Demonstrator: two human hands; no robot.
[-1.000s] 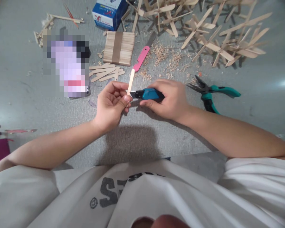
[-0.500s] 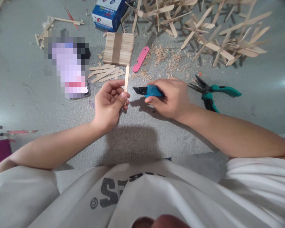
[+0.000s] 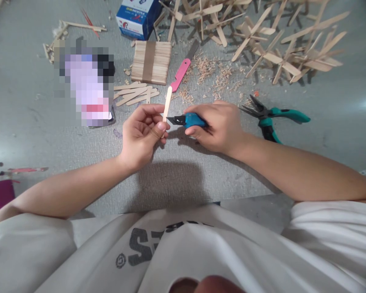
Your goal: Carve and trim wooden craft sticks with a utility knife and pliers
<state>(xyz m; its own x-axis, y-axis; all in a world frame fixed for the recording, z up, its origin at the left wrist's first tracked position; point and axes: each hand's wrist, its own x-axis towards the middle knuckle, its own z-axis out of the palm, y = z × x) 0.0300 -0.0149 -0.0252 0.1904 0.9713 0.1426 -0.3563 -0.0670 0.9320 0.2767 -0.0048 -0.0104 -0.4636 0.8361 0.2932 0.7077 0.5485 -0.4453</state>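
Between the thumb and fingers of my left hand (image 3: 144,132) a wooden craft stick (image 3: 167,102) is pinched, its rounded upper end leaning to the right. My right hand (image 3: 218,126) is closed around a blue utility knife (image 3: 194,120). Its dark blade points left and meets the stick's right edge, just above my left thumb. Beyond my hands lie several loose craft sticks (image 3: 137,93) and a banded bundle of craft sticks (image 3: 163,63). A pink folding knife (image 3: 181,75) lies to the right of the bundle with its blade out.
Teal-handled pliers (image 3: 264,116) lie right of my right hand. Wood shavings (image 3: 204,69) are scattered ahead. Crossed-stick assemblies (image 3: 280,61) crowd the back right. A blue-and-white box (image 3: 137,20) stands at the back, a blurred-out lilac object (image 3: 87,89) at left, and a purple item (image 3: 1,195) at the left edge.
The knife has shifted left, so its blade now meets the craft stick instead of standing apart from it. The stick has tilted to the right in my left hand.
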